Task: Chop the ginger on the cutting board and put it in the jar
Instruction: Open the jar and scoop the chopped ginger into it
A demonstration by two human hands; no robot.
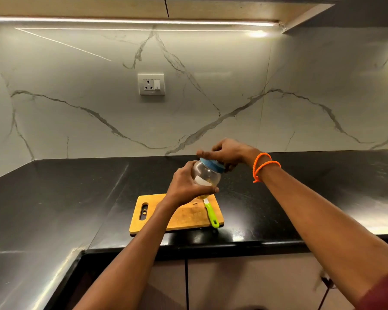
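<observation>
A clear jar (205, 175) with a white label is held tilted in the air above the wooden cutting board (157, 217). My left hand (185, 185) grips the jar's body from the left. My right hand (227, 154) has its fingers curled round the blue lid (212, 166) on the jar's mouth. Yellowish chopped ginger shows through the glass at the jar's lower side. A small ginger bit (195, 203) lies on the board. A knife with a green handle (211, 216) lies on the board's right part, its blade partly hidden behind the jar.
The board sits on a black stone counter (300, 198) near its front edge. A marble backsplash with a wall socket (152, 84) rises behind. The counter turns a corner at the left. Cabinet doors are below the counter.
</observation>
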